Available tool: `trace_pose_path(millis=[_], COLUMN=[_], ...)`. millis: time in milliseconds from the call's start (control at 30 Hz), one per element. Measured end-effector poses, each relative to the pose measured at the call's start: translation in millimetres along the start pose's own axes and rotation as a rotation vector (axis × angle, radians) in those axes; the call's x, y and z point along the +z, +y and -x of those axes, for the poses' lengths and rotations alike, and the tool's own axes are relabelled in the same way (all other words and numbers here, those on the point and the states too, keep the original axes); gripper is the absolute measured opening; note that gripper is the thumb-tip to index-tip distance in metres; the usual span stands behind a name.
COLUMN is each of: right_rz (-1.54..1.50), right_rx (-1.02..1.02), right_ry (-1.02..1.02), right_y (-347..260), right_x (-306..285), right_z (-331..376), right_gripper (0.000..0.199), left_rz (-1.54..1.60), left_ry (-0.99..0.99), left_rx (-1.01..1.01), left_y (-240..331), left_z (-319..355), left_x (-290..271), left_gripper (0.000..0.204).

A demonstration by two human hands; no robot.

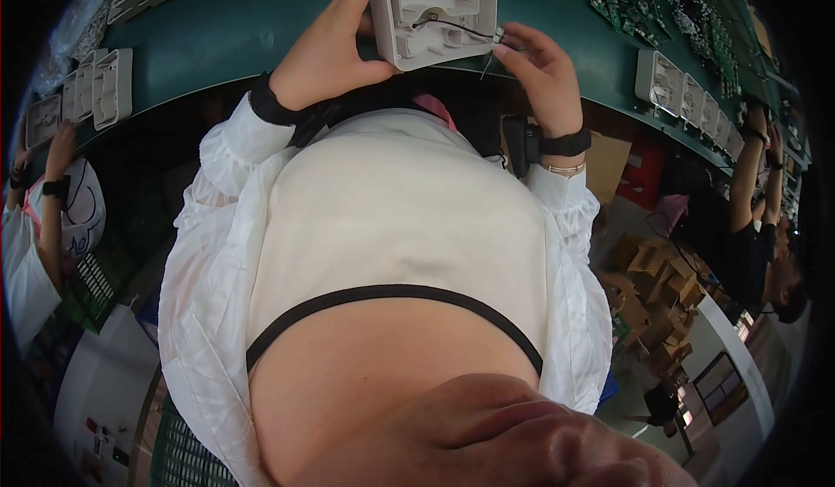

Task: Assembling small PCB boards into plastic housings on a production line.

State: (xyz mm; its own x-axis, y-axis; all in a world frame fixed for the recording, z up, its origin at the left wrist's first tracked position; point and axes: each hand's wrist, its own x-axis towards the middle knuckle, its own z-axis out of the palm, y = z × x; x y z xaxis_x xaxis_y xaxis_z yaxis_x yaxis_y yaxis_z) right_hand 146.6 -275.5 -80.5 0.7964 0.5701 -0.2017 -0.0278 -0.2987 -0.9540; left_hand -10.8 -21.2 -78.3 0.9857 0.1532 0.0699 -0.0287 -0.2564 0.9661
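A white plastic housing (444, 49), its hollow side with ribs and compartments turned toward me, is held up over the front edge of the table. My left hand (335, 48) grips its left side, thumb at the lower corner and fingers along the upper edge. A dark cable (461, 28) runs from inside the housing over its right wall to a small pale connector (498, 35). My right hand (544, 70) pinches that connector between thumb and fingertips, just beside the housing's right wall. A thin wire end hangs below these fingers.
Similar white housings stand in rows on the green table (235, 35) at left (111, 87) and right (661, 83). Green circuit boards (622, 4) lie heaped at the far right. Co-workers' hands (61, 150) are at both sides. Cardboard boxes (665, 278) are piled behind at right.
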Motion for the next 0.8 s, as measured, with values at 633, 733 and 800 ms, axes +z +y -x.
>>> trace_pose_path(millis=[633, 733, 800], right_rz=[0.438, 0.493, 0.525], right_rx=[-0.703, -0.782, -0.817], right_ry=[-0.223, -0.252, -0.266], right_y=[-39.8, -40.1, -38.4], right_x=[42.6, 43.6, 43.6], right_z=[20.7, 21.7, 23.1], right_gripper=[0.027, 0.025, 0.025], left_rz=[0.065, 0.106, 0.19], left_ry=[0.032, 0.032, -0.013], left_rx=[0.457, 0.421, -0.06], left_y=[-18.4, -9.3, 3.8], left_z=[-4.1, 1.2, 6.5], left_x=[7.8, 8.4, 8.4], left_gripper=[0.099, 0.099, 0.099])
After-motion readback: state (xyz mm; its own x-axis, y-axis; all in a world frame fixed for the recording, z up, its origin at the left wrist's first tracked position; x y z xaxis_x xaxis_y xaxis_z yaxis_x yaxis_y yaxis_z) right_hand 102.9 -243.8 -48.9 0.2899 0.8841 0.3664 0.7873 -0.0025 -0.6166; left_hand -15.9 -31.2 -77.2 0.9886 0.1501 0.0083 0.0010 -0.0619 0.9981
